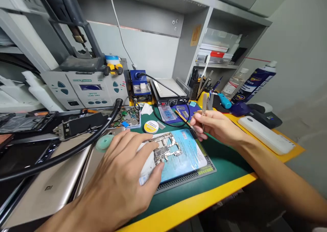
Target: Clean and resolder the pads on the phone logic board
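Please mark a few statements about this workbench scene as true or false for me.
1. The left hand is over part of the light-blue rectangular pad. True.
2. The right hand holds nothing. False: it holds a slim tool with a silver metal blade.
3. The irregular, metallic-grey circuit board lies on the pad. True.
4. The round yellow-and-white container sits on top of the pad. False: it lies beyond the pad, on the green mat.
5. In this view, the thick black hose crosses the gold phone panel. True.
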The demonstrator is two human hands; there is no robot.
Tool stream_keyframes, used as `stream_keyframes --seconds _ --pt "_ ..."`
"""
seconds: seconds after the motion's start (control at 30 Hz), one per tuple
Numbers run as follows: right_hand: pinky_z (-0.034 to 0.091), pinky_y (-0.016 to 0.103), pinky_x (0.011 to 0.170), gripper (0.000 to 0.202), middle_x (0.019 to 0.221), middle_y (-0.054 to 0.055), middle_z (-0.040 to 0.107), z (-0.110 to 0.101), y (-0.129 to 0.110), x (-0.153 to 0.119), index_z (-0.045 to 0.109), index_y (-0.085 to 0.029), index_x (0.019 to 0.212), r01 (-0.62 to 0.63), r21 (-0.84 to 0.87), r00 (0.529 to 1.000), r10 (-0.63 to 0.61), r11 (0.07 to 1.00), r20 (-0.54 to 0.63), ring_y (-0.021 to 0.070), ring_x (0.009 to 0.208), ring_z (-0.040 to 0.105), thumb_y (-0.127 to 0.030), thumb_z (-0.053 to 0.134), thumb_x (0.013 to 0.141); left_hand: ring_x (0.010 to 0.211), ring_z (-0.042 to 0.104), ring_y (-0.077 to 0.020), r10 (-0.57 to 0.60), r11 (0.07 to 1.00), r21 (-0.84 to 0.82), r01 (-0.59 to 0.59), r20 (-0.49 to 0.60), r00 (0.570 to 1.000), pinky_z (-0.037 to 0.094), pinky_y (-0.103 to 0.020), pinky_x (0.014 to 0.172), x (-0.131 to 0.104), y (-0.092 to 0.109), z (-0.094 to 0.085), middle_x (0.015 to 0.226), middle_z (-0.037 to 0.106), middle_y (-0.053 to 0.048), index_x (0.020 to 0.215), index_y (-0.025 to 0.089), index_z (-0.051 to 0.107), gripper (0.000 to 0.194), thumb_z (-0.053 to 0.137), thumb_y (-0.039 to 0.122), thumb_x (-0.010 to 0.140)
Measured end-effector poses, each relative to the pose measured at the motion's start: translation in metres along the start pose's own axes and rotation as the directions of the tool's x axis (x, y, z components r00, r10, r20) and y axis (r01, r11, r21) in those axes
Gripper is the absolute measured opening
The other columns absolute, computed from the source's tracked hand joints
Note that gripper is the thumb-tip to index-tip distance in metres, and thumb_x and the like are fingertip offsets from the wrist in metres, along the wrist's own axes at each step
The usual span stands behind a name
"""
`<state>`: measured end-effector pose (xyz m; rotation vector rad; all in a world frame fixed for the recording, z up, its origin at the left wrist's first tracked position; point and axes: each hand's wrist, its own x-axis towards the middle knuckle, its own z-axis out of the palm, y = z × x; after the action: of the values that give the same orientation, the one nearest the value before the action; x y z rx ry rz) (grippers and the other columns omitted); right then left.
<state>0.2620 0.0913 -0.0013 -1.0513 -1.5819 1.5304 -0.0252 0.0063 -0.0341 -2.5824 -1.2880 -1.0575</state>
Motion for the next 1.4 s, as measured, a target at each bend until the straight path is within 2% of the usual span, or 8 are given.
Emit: stream_keyframes --seconds 0.13,0.3,0.43,0.63,0.73,0.83,1.03,1.4 --pt "0.034 0.024 0.044 0.047 0.056 -0.01 0.035 0.002 -0.004 0.001 0.074 -0.015 0.093 0.021 -0.161 1.0 -0.018 0.987 0.017 0.0087 0.049 0.031 -0.06 0.081 0.081 0.113 0.061 -0.0295 0.08 0.997 -0.022 -0.08 -0.015 0.997 0.042 -0.056 0.109 0.0 0.0 0.0 0.126 0.068 -0.011 0.11 0.02 0.071 0.019 0.063 0.028 0.095" --pt "0.022 0.027 0.046 0.049 0.053 -0.008 0.039 0.022 -0.029 -0.012 0.071 -0.015 0.074 0.015 -0.434 0.999 0.004 0.901 0.043 0.008 0.048 0.03 -0.062 0.08 0.079 0.103 0.063 -0.0253 0.148 0.988 -0.032 -0.148 -0.02 0.989 0.043 -0.054 0.106 0.0 0.0 0.001 0.108 0.074 -0.004 0.1 0.022 0.071 0.013 0.059 0.027 0.097" --pt "0.019 0.029 0.049 0.039 0.057 -0.009 0.034 0.048 -0.047 -0.023 0.082 -0.015 0.096 0.026 -0.663 0.994 0.05 0.748 0.097 0.0091 0.053 0.03 -0.049 0.085 0.077 0.101 0.063 -0.0253 0.166 0.986 -0.009 -0.166 0.002 0.986 0.044 -0.055 0.104 0.002 0.001 0.001 0.101 0.073 -0.004 0.098 0.022 0.071 0.013 0.059 0.027 0.097" --pt "0.025 0.028 0.05 0.021 0.056 -0.009 0.037 0.075 -0.054 -0.025 0.082 -0.015 0.09 0.05 -0.845 0.986 0.106 0.532 0.126 0.009 0.053 0.035 -0.035 0.079 0.086 0.105 0.065 -0.0227 0.153 0.987 0.04 -0.155 0.063 0.986 0.054 -0.047 0.098 0.003 -0.001 0.001 0.108 0.07 -0.005 0.108 0.018 0.069 0.019 0.067 0.033 0.097" --pt "0.038 0.024 0.052 0.021 0.064 -0.007 0.052 0.078 -0.053 -0.022 0.075 -0.015 0.09 0.046 -0.885 0.985 0.126 0.463 0.117 0.0098 0.055 0.047 -0.035 0.075 0.093 0.109 0.066 -0.0215 0.156 0.984 0.069 -0.164 0.11 0.982 0.057 -0.045 0.099 0.002 -0.001 0.001 0.117 0.069 -0.007 0.113 0.017 0.068 0.025 0.066 0.038 0.099" --pt "0.055 0.028 0.062 0.024 0.086 -0.001 0.069 0.077 -0.051 -0.022 0.071 -0.014 0.099 0.029 -0.908 0.982 0.158 0.418 0.104 0.0138 0.068 0.065 -0.038 0.071 0.099 0.11 0.067 -0.0216 0.138 0.983 0.103 -0.154 0.148 0.979 0.058 -0.045 0.098 0.002 -0.001 0.001 0.121 0.069 -0.008 0.117 0.017 0.068 0.028 0.065 0.04 0.1" --pt "0.062 0.036 0.075 0.029 0.106 0.004 0.074 0.074 -0.052 -0.029 0.072 -0.014 0.111 -0.041 -0.914 0.98 0.196 0.404 0.042 0.0204 0.087 0.072 -0.041 0.068 0.101 0.108 0.068 -0.0212 0.13 0.977 0.137 -0.162 0.219 0.967 0.06 -0.044 0.095 0.004 -0.002 -0.003 0.122 0.069 -0.008 0.12 0.017 0.066 0.03 0.065 0.04 0.1" --pt "0.061 0.037 0.076 0.031 0.103 0.004 0.073 0.058 -0.043 -0.034 0.072 -0.014 0.107 -0.085 -0.868 0.979 0.202 0.489 0.018 0.0201 0.086 0.072 -0.044 0.068 0.1 0.107 0.068 -0.0213 0.116 0.979 0.141 -0.15 0.226 0.967 0.061 -0.043 0.093 0.005 0.001 -0.005 0.122 0.068 -0.008 0.122 0.016 0.066 0.031 0.065 0.039 0.1"
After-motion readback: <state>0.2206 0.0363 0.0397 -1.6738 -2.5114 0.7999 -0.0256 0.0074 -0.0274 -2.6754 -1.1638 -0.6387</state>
